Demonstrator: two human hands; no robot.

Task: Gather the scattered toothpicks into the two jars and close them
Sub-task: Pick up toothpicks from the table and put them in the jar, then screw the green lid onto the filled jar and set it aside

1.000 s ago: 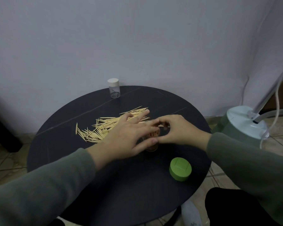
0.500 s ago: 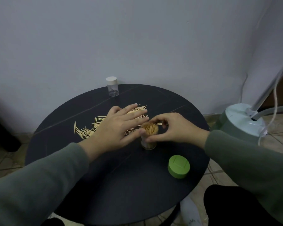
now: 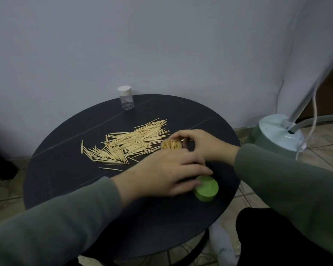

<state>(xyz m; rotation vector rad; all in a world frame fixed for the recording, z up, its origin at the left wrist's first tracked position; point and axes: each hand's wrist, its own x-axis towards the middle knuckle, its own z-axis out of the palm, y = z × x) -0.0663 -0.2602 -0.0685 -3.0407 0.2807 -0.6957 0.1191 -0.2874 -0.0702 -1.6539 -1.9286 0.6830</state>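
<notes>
Head view: the full jar (image 3: 171,144) stands mid-table, my right hand (image 3: 197,144) gripping it. My left hand (image 3: 168,172) has left the loose toothpicks (image 3: 131,144) and now touches the green lid (image 3: 207,189), fingers relaxed. Capping looks next.

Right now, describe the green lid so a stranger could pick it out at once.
Start at the round black table and go to its near right edge. The green lid lies flat there, under the left hand's fingertips. It is the only green thing on the tabletop, squat and round, unlike the white-capped jar at the far edge.
</notes>
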